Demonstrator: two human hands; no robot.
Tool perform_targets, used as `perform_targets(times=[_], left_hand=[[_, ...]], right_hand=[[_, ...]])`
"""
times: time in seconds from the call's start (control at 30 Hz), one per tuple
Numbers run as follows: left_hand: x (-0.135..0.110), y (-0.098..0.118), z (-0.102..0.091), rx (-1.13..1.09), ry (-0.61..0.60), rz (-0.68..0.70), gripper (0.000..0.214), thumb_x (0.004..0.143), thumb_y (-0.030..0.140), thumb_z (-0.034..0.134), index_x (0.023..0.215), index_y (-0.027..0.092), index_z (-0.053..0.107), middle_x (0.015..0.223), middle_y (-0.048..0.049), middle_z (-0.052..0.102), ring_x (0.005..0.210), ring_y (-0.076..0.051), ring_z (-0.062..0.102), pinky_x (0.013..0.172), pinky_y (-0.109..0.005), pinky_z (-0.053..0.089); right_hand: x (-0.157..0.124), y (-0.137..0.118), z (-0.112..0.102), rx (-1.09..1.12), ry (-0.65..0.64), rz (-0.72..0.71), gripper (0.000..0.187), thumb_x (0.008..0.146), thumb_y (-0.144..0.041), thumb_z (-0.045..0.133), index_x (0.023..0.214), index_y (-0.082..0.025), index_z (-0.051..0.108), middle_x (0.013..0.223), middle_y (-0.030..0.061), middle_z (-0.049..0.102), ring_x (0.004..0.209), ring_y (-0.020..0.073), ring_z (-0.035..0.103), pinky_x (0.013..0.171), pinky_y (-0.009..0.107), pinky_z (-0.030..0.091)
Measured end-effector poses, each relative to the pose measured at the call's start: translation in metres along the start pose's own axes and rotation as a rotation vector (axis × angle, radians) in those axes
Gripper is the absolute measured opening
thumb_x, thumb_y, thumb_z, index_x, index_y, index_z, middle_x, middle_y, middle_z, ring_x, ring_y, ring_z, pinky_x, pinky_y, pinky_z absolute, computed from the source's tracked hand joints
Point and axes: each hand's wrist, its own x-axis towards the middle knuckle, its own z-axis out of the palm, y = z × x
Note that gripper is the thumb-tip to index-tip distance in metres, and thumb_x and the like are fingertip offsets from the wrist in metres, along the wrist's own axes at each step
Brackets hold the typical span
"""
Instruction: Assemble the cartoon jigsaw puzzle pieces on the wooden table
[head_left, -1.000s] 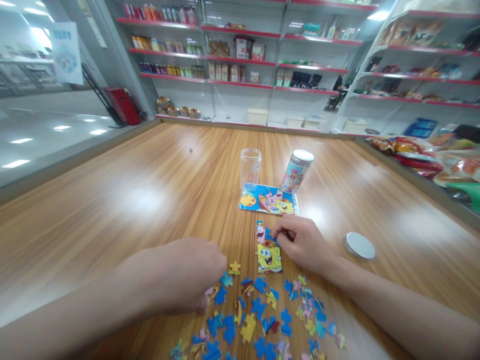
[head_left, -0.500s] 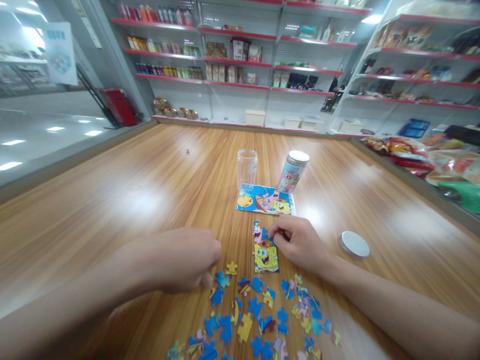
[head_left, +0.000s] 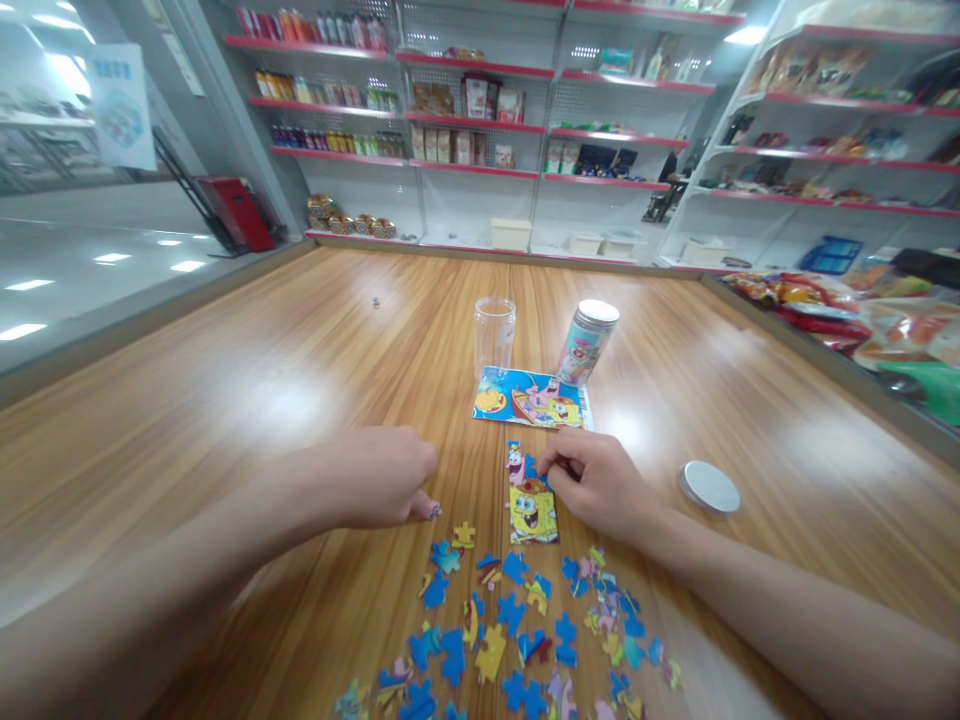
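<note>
A small pinkish-purple puzzle piece (head_left: 434,511) shows at the fingertips of my left hand (head_left: 382,478), which is closed on it above the table, left of the joined puzzle section (head_left: 532,512). That section shows a yellow sponge character and a pink one. My right hand (head_left: 592,480) rests at its upper right edge with fingers curled, close to a blue piece (head_left: 531,467); what the fingertips hold, if anything, is hidden. Below both hands lie several loose puzzle pieces (head_left: 491,652), mostly blue and yellow. Beyond the section lies the picture card (head_left: 529,398).
Behind the card stand a clear open jar (head_left: 493,335) and a printed canister (head_left: 587,343) with a silver lid. A round silver lid (head_left: 709,487) lies right of my right hand. Bagged goods (head_left: 817,310) sit past the table's right edge; shelves (head_left: 472,125) line the back.
My left hand has moved up and slightly left, away from the loose pieces, and a puzzle piece now shows at its fingertips. My right hand has stayed in place.
</note>
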Motion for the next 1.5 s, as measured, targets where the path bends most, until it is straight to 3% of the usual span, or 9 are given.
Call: perform_targets(times=[0.2, 0.4, 0.47, 0.53, 0.6, 0.7, 0.87, 1.33, 1.5], left_hand=[[-0.001, -0.002, 0.002, 0.007, 0.032, 0.044, 0.029, 0.091, 0.04, 0.063, 0.078, 0.017, 0.076, 0.075, -0.0123, 0.074, 0.064, -0.025, 0.066, 0.053, -0.031, 0.037], [-0.007, 0.003, -0.007, -0.139, 0.167, 0.23, 0.029, 0.094, 0.033, 0.061, 0.072, 0.018, 0.071, 0.068, -0.0056, 0.068, 0.061, -0.019, 0.062, 0.056, -0.029, 0.041], [-0.004, 0.01, -0.009, -0.211, 0.278, 0.329, 0.021, 0.095, 0.03, 0.061, 0.081, 0.018, 0.072, 0.08, -0.0053, 0.07, 0.073, -0.019, 0.065, 0.066, -0.03, 0.049], [0.003, 0.016, -0.007, -0.266, 0.432, 0.44, 0.018, 0.096, 0.033, 0.062, 0.103, 0.019, 0.072, 0.106, -0.0084, 0.071, 0.098, -0.023, 0.066, 0.087, -0.035, 0.053], [0.014, 0.02, 0.001, -0.269, 0.557, 0.532, 0.033, 0.097, 0.04, 0.063, 0.124, 0.021, 0.067, 0.129, -0.0116, 0.064, 0.12, -0.027, 0.059, 0.105, -0.044, 0.049], [0.032, 0.02, 0.02, -0.273, 0.628, 0.633, 0.036, 0.099, 0.043, 0.061, 0.13, 0.024, 0.064, 0.143, -0.0112, 0.056, 0.134, -0.028, 0.051, 0.116, -0.048, 0.041], [0.05, 0.014, 0.041, -0.311, 0.639, 0.645, 0.039, 0.098, 0.038, 0.061, 0.135, 0.025, 0.062, 0.146, -0.0112, 0.054, 0.138, -0.028, 0.048, 0.117, -0.049, 0.04], [0.052, 0.01, 0.043, -0.34, 0.661, 0.649, 0.034, 0.098, 0.032, 0.06, 0.131, 0.026, 0.066, 0.143, -0.0102, 0.056, 0.135, -0.026, 0.051, 0.117, -0.046, 0.039], [0.051, 0.009, 0.044, -0.34, 0.659, 0.644, 0.036, 0.097, 0.032, 0.061, 0.132, 0.026, 0.065, 0.143, -0.0104, 0.056, 0.134, -0.026, 0.052, 0.117, -0.046, 0.04]], right_hand=[[0.001, 0.001, 0.001, -0.014, 0.015, -0.007, 0.02, 0.077, -0.004, 0.057, 0.075, -0.018, 0.071, 0.07, -0.0008, 0.062, 0.062, 0.0121, 0.052, 0.06, 0.025, 0.037], [0.0, 0.002, 0.001, -0.007, 0.033, -0.014, 0.02, 0.078, -0.005, 0.057, 0.075, -0.019, 0.071, 0.068, -0.0016, 0.061, 0.061, 0.0121, 0.051, 0.059, 0.025, 0.036], [0.0, 0.003, 0.001, -0.008, 0.028, -0.016, 0.02, 0.079, -0.005, 0.057, 0.076, -0.019, 0.071, 0.069, -0.0014, 0.061, 0.062, 0.0122, 0.052, 0.06, 0.026, 0.037], [-0.001, 0.003, 0.001, -0.01, 0.027, -0.019, 0.021, 0.08, -0.005, 0.057, 0.077, -0.02, 0.071, 0.071, -0.0012, 0.062, 0.064, 0.0126, 0.053, 0.062, 0.026, 0.039], [0.0, 0.002, 0.001, -0.014, 0.029, -0.029, 0.021, 0.08, -0.004, 0.057, 0.078, -0.02, 0.071, 0.073, -0.0007, 0.063, 0.066, 0.013, 0.055, 0.064, 0.026, 0.04], [0.001, 0.001, 0.0, -0.019, 0.027, -0.039, 0.021, 0.079, -0.004, 0.058, 0.077, -0.019, 0.072, 0.074, 0.0, 0.063, 0.067, 0.0133, 0.056, 0.064, 0.026, 0.04], [0.001, 0.0, -0.001, -0.021, 0.003, -0.047, 0.021, 0.08, -0.004, 0.058, 0.078, -0.019, 0.072, 0.071, -0.0006, 0.061, 0.065, 0.0129, 0.054, 0.063, 0.026, 0.039], [-0.001, -0.006, -0.005, 0.025, 0.022, -0.126, 0.019, 0.081, -0.008, 0.056, 0.077, -0.018, 0.071, 0.067, -0.0004, 0.058, 0.062, 0.012, 0.051, 0.061, 0.026, 0.039], [-0.001, -0.003, -0.002, 0.092, -0.02, -0.01, 0.017, 0.078, -0.009, 0.058, 0.078, -0.017, 0.072, 0.062, -0.0027, 0.059, 0.054, 0.0093, 0.047, 0.055, 0.024, 0.035]])
